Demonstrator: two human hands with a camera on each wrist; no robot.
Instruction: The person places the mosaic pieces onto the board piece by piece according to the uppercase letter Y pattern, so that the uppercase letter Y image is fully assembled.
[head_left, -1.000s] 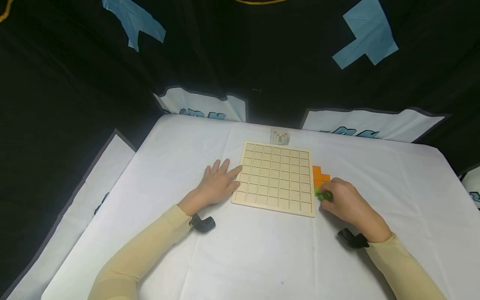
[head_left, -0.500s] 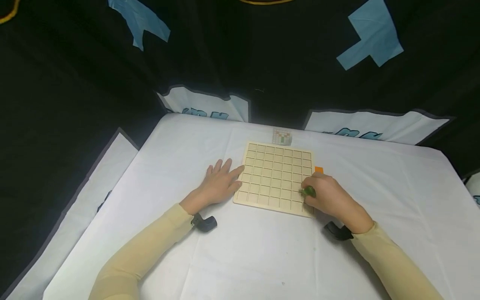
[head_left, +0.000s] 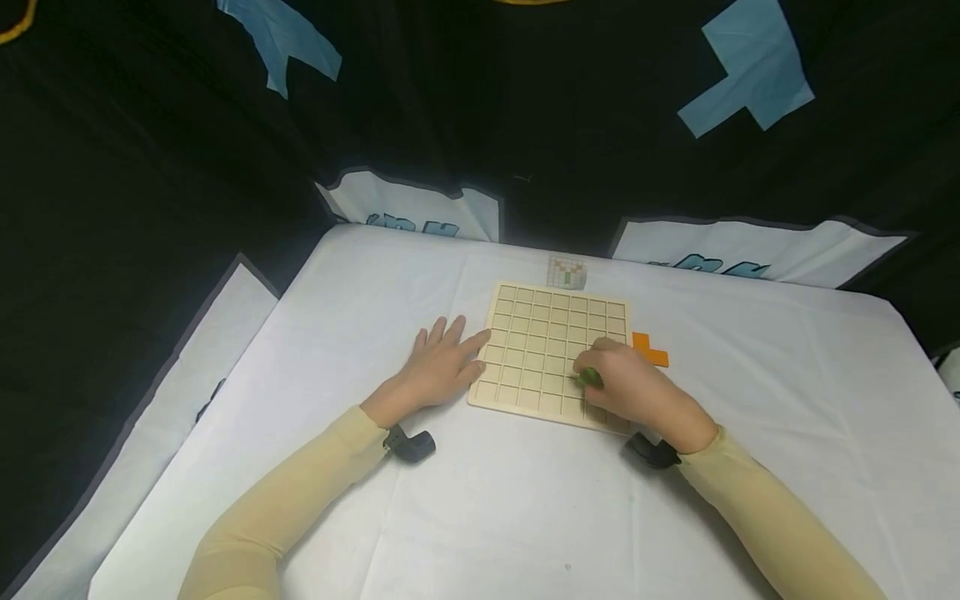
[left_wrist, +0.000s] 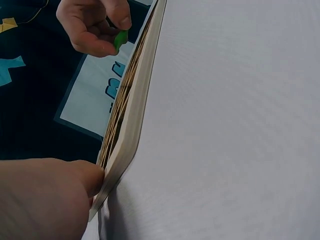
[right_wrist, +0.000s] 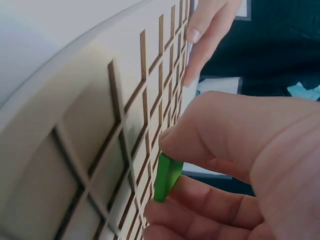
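Board, head view: the gridded wooden board (head_left: 525,350) lay on the white cloth (head_left: 487,517), its far edge near a small printed card (head_left: 567,272).
Left hand, head view: the left hand (head_left: 435,367) had its fingers spread wide, thumb and index tips at the board's left edge.
Right hand, head view: the right hand (head_left: 622,379) pinched a green piece (head_left: 591,377) over the right part of the grid.
Orange piece, head view: the orange piece (head_left: 651,352) lay just beside the board's right edge.
Room, head view: cloth stretched from the board's near edge toward the person.
Rim, left wrist view: the left hand touched the rim; plain cloth ran along its outer side.
Green piece, right wrist view: thumb and fingers held it narrowly, close to the grid; whether it touched, I could not tell.
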